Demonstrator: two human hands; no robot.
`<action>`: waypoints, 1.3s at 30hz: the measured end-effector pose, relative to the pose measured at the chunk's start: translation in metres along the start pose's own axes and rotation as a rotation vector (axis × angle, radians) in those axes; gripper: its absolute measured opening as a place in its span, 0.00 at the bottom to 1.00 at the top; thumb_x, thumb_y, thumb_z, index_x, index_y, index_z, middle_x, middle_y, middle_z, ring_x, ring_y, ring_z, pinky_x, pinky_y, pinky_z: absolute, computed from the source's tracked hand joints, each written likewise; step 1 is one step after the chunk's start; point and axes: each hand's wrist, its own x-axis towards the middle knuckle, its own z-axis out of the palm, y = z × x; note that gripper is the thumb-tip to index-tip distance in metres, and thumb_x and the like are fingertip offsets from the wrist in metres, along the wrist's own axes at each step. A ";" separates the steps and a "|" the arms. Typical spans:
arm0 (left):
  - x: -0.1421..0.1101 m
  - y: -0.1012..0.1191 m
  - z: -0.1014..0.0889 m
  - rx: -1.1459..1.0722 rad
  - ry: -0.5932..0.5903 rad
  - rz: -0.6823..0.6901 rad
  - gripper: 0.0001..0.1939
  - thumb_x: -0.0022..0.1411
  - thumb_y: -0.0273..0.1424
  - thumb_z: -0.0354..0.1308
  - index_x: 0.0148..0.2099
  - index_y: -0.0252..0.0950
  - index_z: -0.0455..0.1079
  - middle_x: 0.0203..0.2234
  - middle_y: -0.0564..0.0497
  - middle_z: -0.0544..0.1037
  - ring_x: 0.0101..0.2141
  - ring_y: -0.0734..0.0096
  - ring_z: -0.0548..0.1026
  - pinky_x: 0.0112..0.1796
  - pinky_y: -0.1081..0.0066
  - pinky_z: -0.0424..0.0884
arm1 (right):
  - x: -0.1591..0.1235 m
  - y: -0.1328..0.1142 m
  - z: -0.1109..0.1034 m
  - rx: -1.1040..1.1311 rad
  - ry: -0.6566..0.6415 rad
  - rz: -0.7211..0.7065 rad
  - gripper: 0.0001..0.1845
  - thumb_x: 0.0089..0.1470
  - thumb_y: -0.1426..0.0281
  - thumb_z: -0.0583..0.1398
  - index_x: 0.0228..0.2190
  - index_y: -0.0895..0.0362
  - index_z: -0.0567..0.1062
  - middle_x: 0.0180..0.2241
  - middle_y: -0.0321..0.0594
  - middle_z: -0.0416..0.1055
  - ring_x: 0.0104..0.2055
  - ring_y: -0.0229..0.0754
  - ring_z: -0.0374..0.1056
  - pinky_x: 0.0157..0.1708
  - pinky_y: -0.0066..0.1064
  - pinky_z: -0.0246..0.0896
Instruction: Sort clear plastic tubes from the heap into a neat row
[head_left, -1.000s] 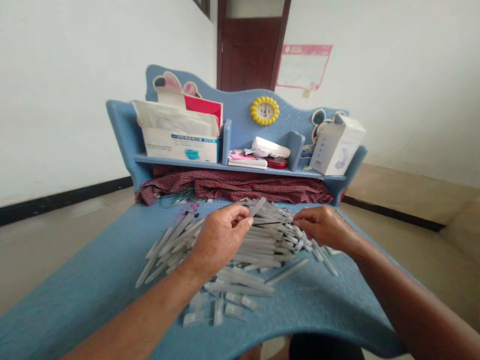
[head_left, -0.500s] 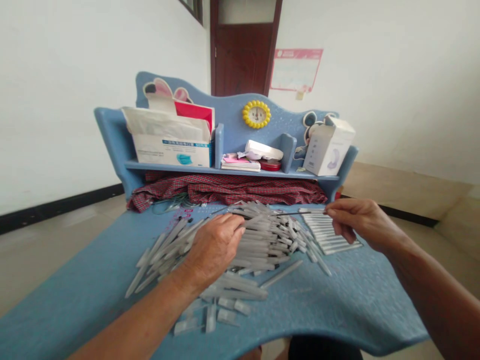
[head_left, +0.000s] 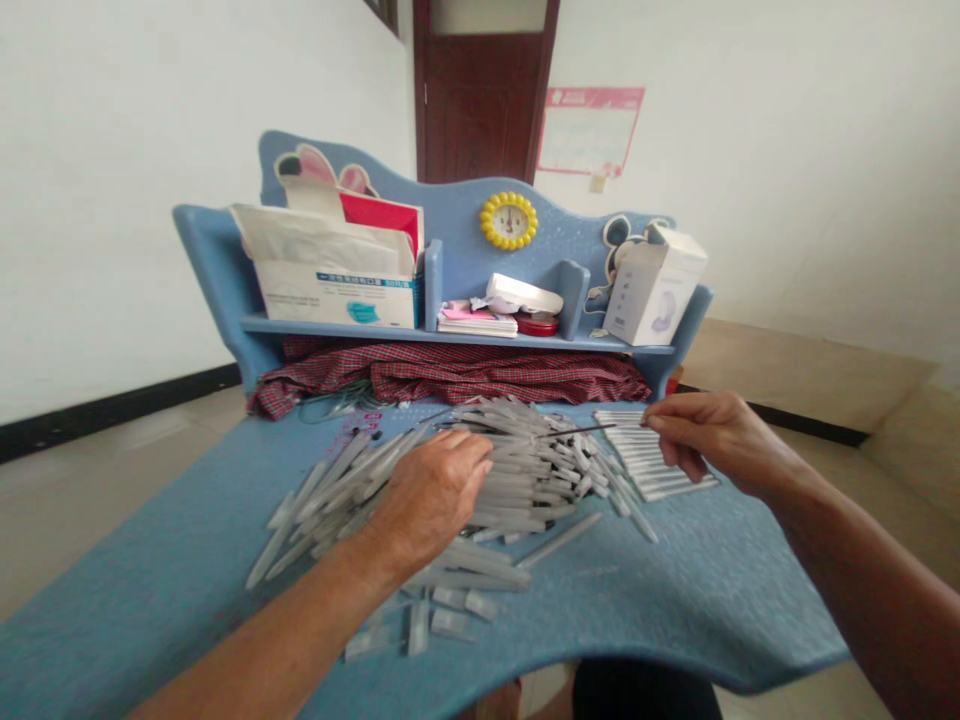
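Across the blue worktop, translucent pen barrels lie heaped in front of me, most of the central ones running side to side. I have my right hand raised at the far right of the heap, thumb and forefinger pinched together on the near end of a thin dark rod. That rod points left from my fingers, its dark length reaching over the upper part of the heap; I can't make out whether its far tip touches the barrels. Behind and below that hand, a row of white tubes lies side by side on the surface.

My left hand is down over the left half of the heap, back upward, fingers curled under. From my view its fingertips are hidden, so I cannot tell whether they grip anything. More barrels fan out to the left of that wrist, and a few clear caps are scattered nearer to me, below the heap. One single barrel lies slanted just right of them.

Beyond the heap, a crumpled red checked cloth is tucked under the blue shelf. On the shelf I see a mask box at left, a red round tin near the middle and a white box at right.
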 end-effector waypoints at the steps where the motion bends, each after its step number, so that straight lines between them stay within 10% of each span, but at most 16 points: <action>1: 0.000 -0.001 0.000 0.043 -0.032 0.021 0.08 0.61 0.23 0.50 0.35 0.34 0.71 0.32 0.46 0.77 0.37 0.62 0.74 0.41 0.66 0.68 | 0.000 0.000 0.000 -0.001 0.001 0.001 0.16 0.50 0.59 0.60 0.28 0.61 0.75 0.16 0.34 0.67 0.12 0.29 0.57 0.11 0.21 0.49; 26: 0.000 0.005 0.000 -0.040 -0.112 0.155 0.10 0.62 0.27 0.49 0.37 0.34 0.72 0.30 0.48 0.77 0.34 0.66 0.74 0.37 0.70 0.67 | -0.001 -0.011 0.019 -0.016 -0.144 -0.038 0.16 0.53 0.60 0.58 0.24 0.60 0.74 0.14 0.32 0.65 0.12 0.28 0.56 0.12 0.21 0.50; 39: 0.004 0.027 -0.006 -0.777 -0.056 -0.388 0.06 0.54 0.31 0.57 0.34 0.36 0.72 0.23 0.55 0.77 0.24 0.74 0.72 0.28 0.75 0.68 | -0.014 -0.028 0.077 -0.174 -0.029 -0.245 0.17 0.57 0.64 0.54 0.43 0.60 0.74 0.16 0.31 0.65 0.16 0.31 0.59 0.17 0.23 0.52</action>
